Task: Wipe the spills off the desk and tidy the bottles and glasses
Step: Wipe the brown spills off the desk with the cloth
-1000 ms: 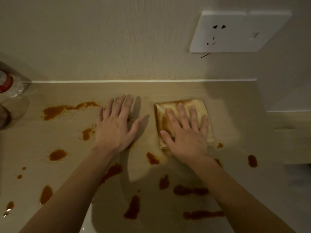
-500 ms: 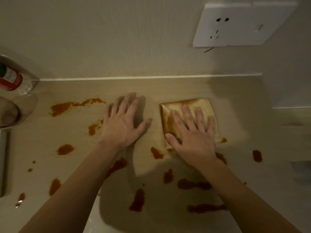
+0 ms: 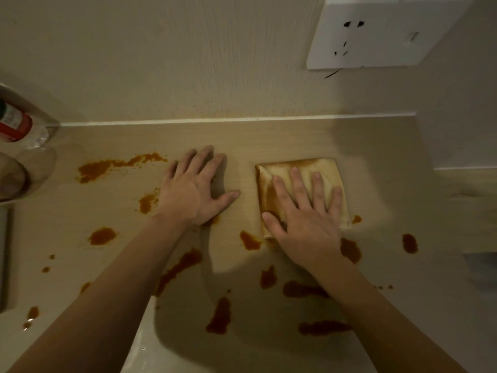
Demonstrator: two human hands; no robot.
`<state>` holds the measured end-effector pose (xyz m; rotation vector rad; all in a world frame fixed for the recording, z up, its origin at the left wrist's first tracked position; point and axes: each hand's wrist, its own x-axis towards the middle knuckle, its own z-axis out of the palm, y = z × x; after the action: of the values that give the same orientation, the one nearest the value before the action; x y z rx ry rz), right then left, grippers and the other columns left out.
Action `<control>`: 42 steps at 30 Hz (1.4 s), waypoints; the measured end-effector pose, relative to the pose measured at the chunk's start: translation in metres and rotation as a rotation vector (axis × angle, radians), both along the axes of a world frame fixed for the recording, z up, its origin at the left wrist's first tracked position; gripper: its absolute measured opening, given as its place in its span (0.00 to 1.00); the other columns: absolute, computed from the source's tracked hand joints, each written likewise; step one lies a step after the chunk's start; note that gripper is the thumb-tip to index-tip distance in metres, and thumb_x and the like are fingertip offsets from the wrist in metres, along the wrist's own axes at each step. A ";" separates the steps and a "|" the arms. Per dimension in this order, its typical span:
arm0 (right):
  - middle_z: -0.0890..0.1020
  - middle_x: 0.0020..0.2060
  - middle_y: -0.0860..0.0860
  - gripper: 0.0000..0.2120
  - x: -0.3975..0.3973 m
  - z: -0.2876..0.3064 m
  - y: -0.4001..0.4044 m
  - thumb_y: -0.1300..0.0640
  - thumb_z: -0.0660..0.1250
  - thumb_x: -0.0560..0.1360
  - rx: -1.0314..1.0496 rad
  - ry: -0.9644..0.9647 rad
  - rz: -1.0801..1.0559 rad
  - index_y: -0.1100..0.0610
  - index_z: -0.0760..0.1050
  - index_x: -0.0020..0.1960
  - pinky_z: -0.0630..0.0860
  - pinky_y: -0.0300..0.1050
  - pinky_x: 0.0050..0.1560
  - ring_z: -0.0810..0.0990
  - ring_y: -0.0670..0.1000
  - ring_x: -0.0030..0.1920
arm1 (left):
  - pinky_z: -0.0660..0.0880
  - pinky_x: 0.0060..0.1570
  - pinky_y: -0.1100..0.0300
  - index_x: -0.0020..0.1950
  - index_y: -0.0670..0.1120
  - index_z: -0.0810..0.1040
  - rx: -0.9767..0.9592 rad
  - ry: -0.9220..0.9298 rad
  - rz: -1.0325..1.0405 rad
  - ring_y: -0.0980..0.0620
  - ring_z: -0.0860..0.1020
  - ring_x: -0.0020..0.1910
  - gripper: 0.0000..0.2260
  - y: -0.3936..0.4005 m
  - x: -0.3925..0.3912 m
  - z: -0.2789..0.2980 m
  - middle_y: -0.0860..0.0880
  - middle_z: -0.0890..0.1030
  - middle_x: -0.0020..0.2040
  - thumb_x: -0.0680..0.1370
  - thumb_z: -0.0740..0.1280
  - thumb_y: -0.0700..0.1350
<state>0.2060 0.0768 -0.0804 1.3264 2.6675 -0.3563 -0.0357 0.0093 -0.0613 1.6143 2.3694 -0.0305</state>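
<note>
desk [image 3: 295, 138] w/ orange spills [image 3: 102, 168], right hand [image 3: 306, 222] flat on cloth [image 3: 320, 168], left hand [image 3: 193, 192] flat

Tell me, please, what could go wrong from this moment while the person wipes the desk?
1. The folded cloth under the right hand is already stained orange, so it may smear rather than lift the spills.
2. The left hand rests flat among the spills and could spread them.
3. A wide sweep to the left might knock the bottle.
</note>
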 end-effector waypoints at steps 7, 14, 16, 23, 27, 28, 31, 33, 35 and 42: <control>0.30 0.79 0.45 0.35 -0.008 -0.001 0.006 0.26 0.33 0.76 -0.021 -0.006 -0.091 0.38 0.29 0.79 0.33 0.71 0.74 0.28 0.58 0.78 | 0.50 0.77 0.42 0.80 0.60 0.52 0.021 0.031 0.006 0.48 0.49 0.80 0.43 0.000 0.001 -0.004 0.54 0.52 0.82 0.70 0.47 0.79; 0.37 0.82 0.49 0.37 -0.012 0.004 -0.020 0.27 0.36 0.77 0.019 -0.006 -0.012 0.42 0.37 0.82 0.37 0.72 0.74 0.34 0.61 0.80 | 0.49 0.76 0.43 0.80 0.60 0.50 0.045 0.025 0.005 0.47 0.48 0.80 0.42 0.002 0.003 -0.012 0.53 0.51 0.82 0.70 0.48 0.79; 0.46 0.83 0.51 0.37 0.000 0.005 -0.032 0.28 0.42 0.78 0.053 -0.006 0.010 0.43 0.45 0.83 0.43 0.72 0.76 0.43 0.62 0.81 | 0.48 0.76 0.44 0.80 0.60 0.50 0.040 0.016 0.000 0.48 0.48 0.80 0.43 0.004 0.003 -0.011 0.53 0.50 0.82 0.70 0.48 0.79; 0.37 0.82 0.48 0.37 0.007 0.000 -0.014 0.26 0.36 0.76 0.025 -0.029 -0.051 0.39 0.35 0.80 0.32 0.66 0.75 0.31 0.58 0.79 | 0.47 0.77 0.45 0.81 0.59 0.50 0.028 0.002 -0.010 0.48 0.47 0.81 0.43 0.003 0.004 -0.006 0.53 0.49 0.83 0.71 0.46 0.79; 0.32 0.80 0.50 0.38 -0.017 0.000 -0.017 0.27 0.33 0.75 0.015 -0.070 -0.052 0.42 0.32 0.80 0.30 0.70 0.73 0.29 0.62 0.78 | 0.48 0.77 0.44 0.81 0.58 0.50 0.021 0.016 -0.018 0.47 0.48 0.81 0.43 0.003 0.005 -0.006 0.53 0.50 0.83 0.71 0.47 0.78; 0.33 0.81 0.50 0.38 -0.018 0.001 -0.021 0.26 0.33 0.75 0.015 -0.070 -0.039 0.42 0.33 0.81 0.32 0.71 0.73 0.30 0.62 0.79 | 0.49 0.77 0.44 0.81 0.58 0.50 0.020 0.018 -0.022 0.47 0.48 0.81 0.43 0.002 0.006 -0.006 0.53 0.50 0.83 0.71 0.47 0.78; 0.43 0.83 0.52 0.38 -0.009 0.005 -0.039 0.26 0.38 0.77 0.034 -0.035 0.005 0.43 0.43 0.82 0.41 0.72 0.75 0.39 0.63 0.81 | 0.50 0.76 0.44 0.81 0.58 0.51 0.024 0.016 -0.025 0.46 0.49 0.81 0.43 0.003 0.005 -0.003 0.52 0.51 0.83 0.71 0.47 0.78; 0.49 0.83 0.52 0.37 0.004 0.006 -0.048 0.27 0.42 0.78 0.046 -0.036 0.028 0.43 0.47 0.82 0.46 0.72 0.75 0.46 0.64 0.81 | 0.51 0.76 0.43 0.81 0.58 0.52 0.027 0.015 -0.025 0.46 0.50 0.80 0.42 0.003 0.005 -0.001 0.51 0.52 0.82 0.72 0.48 0.78; 0.50 0.83 0.52 0.37 0.019 0.007 -0.050 0.27 0.43 0.79 0.036 -0.040 0.023 0.43 0.48 0.82 0.47 0.71 0.76 0.46 0.62 0.81 | 0.52 0.76 0.42 0.81 0.58 0.52 0.014 0.011 -0.023 0.46 0.50 0.80 0.42 0.004 0.005 0.000 0.51 0.52 0.82 0.72 0.49 0.78; 0.35 0.81 0.50 0.37 0.007 0.003 -0.031 0.27 0.38 0.77 -0.002 -0.043 -0.089 0.41 0.35 0.81 0.33 0.71 0.74 0.30 0.60 0.79 | 0.51 0.76 0.42 0.81 0.58 0.51 0.009 0.032 -0.011 0.46 0.49 0.81 0.41 0.004 0.007 -0.002 0.52 0.51 0.82 0.72 0.51 0.77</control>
<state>0.2134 0.0457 -0.0772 1.4391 2.5786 -0.3369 -0.0290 0.0136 -0.0635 1.6425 2.3877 -0.0478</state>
